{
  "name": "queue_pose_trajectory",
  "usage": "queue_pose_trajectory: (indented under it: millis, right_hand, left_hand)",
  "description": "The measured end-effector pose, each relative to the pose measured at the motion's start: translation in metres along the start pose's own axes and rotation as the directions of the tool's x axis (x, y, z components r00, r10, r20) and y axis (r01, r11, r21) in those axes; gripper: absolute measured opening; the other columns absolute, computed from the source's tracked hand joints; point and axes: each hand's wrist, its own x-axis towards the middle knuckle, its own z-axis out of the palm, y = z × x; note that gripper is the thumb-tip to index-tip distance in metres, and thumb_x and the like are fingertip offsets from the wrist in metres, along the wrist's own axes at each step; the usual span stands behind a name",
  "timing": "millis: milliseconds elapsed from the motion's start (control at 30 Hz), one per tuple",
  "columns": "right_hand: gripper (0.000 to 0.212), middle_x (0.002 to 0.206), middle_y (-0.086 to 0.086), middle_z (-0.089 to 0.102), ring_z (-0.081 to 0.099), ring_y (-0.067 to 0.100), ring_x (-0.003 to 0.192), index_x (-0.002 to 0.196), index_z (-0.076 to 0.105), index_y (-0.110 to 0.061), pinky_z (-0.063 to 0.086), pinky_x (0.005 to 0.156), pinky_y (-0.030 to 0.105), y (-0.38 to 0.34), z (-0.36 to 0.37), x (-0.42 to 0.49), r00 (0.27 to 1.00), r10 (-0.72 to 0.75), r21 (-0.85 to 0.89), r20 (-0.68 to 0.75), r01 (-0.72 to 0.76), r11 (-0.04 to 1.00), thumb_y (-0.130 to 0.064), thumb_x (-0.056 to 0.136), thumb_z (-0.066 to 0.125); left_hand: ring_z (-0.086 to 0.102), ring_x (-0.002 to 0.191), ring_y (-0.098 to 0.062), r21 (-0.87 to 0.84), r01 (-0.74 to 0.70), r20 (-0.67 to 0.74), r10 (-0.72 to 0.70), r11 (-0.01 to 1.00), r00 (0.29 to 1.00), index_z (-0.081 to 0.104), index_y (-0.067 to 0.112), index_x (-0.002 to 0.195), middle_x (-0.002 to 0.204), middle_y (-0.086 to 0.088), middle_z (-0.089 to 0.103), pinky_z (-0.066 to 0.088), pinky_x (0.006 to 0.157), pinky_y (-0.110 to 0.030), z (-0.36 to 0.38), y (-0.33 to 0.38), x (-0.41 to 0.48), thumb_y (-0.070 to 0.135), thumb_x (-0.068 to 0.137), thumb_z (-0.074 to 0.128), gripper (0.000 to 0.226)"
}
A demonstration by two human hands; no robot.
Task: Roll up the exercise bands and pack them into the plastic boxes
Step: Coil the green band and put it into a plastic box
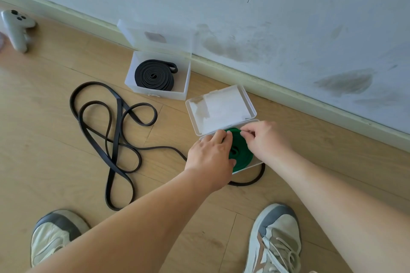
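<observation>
Green band [241, 148] coiled in box [221, 106]; L hand [210, 155] + R hand [266, 139] grips pinch its rim

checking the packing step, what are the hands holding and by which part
Both hands hold the rolled green band in the near plastic box: the left hand grips its left rim, the right hand pinches its far edge.

Three bands [154, 75] [119, 113] [241, 148], two boxes [157, 93] [221, 108], two hands [210, 155] [266, 139], two shoes [55, 232] [277, 239], one controller [16, 29].

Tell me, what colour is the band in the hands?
The band is green, clearest in the head view.
</observation>
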Motion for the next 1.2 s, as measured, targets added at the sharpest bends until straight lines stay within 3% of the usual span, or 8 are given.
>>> queue_pose_trajectory:
  millis: [233,300,367,467,567,733,900,1200]
  right_hand:
    - [0.018,0.08,0.005,0.064,0.062,0.03,0.073,0.087,0.065,-0.017,0.049,0.058,0.036,0.001,0.011,0.014,0.998,0.039,-0.097,-0.058,-0.044,0.994,-0.025,0.101,0.06]
    - [0.013,0.083,0.003,0.065,0.062,0.03,0.075,0.086,0.064,-0.016,0.052,0.059,0.039,0.003,0.016,0.005,0.989,-0.057,-0.059,-0.139,0.049,0.997,-0.02,0.098,0.063]
    - [0.004,0.104,0.004,0.067,0.065,0.032,0.085,0.094,0.072,-0.012,0.056,0.064,0.043,0.006,0.019,-0.008,0.974,-0.132,-0.046,-0.182,0.125,0.991,-0.015,0.094,0.068]
    - [0.043,0.132,0.006,0.055,0.064,0.03,0.099,0.125,0.069,-0.012,0.056,0.069,0.041,0.009,0.014,-0.022,0.978,-0.161,-0.132,-0.13,0.144,0.981,-0.026,0.086,0.081]
    - [0.072,0.133,0.003,0.056,0.052,0.028,0.123,0.134,0.065,-0.017,0.052,0.082,0.04,0.011,0.0,-0.028,0.977,-0.207,-0.325,-0.053,0.179,0.929,-0.047,0.073,0.088]
    - [0.087,0.134,0.0,0.053,0.038,0.023,0.135,0.146,0.049,-0.015,0.048,0.099,0.038,0.007,0.001,-0.023,0.974,-0.211,-0.397,0.079,0.225,0.89,-0.053,0.076,0.083]
    - [0.087,0.142,0.002,0.046,0.033,0.025,0.14,0.158,0.031,-0.017,0.032,0.11,0.036,0.007,0.008,-0.021,0.964,-0.224,-0.489,0.146,0.267,0.831,-0.055,0.089,0.069]
    - [0.093,0.149,0.007,0.032,0.029,0.027,0.144,0.161,0.019,-0.014,0.038,0.11,0.041,-0.002,0.003,-0.006,0.946,-0.135,-0.47,0.296,0.267,0.841,-0.053,0.092,0.068]
  left_hand:
    - [0.06,0.113,-0.022,0.015,0.042,0.017,-0.042,0.999,0.999,0.045,0.022,0.142,0.132,0.008,0.052,0.042,0.076,-0.032,-0.004,0.003,0.016,0.031,0.103,0.049,0.04]
    - [0.057,0.118,-0.022,0.029,0.01,0.016,-0.011,1.0,1.0,0.047,0.023,0.14,0.14,0.008,0.051,0.045,0.077,-0.033,-0.004,0.0,0.01,0.025,0.101,0.05,0.039]
    - [0.049,0.132,-0.021,0.01,-0.045,-0.004,0.045,0.999,0.999,0.046,0.022,0.143,0.156,0.006,0.042,0.051,0.089,-0.037,-0.003,-0.006,0.002,0.023,0.102,0.049,0.042]
    - [0.052,0.135,-0.021,-0.017,-0.171,-0.164,0.166,0.985,0.972,0.058,0.018,0.135,0.148,0.002,0.054,0.056,0.096,-0.038,-0.003,-0.015,-0.009,0.021,0.097,0.06,0.038]
    - [0.064,0.124,-0.023,0.027,-0.277,-0.249,0.275,0.961,0.929,0.07,0.015,0.122,0.135,-0.002,0.067,0.062,0.088,-0.037,0.011,-0.024,-0.013,0.017,0.078,0.083,0.045]
    - [0.053,0.138,-0.02,0.01,-0.231,-0.185,0.229,0.973,0.956,0.061,0.016,0.138,0.15,0.0,0.056,0.063,0.085,-0.04,0.016,-0.026,-0.008,0.018,0.085,0.079,0.057]
    - [0.031,0.15,-0.013,0.016,-0.158,-0.059,0.159,0.987,0.986,0.046,0.023,0.151,0.164,0.008,0.035,0.054,0.101,-0.04,0.013,-0.022,0.004,0.024,0.098,0.065,0.056]
    - [0.024,0.154,-0.011,0.113,-0.147,0.055,0.142,0.983,0.988,0.04,0.019,0.153,0.169,0.006,0.023,0.055,0.102,-0.039,0.011,-0.019,0.011,0.025,0.102,0.06,0.055]
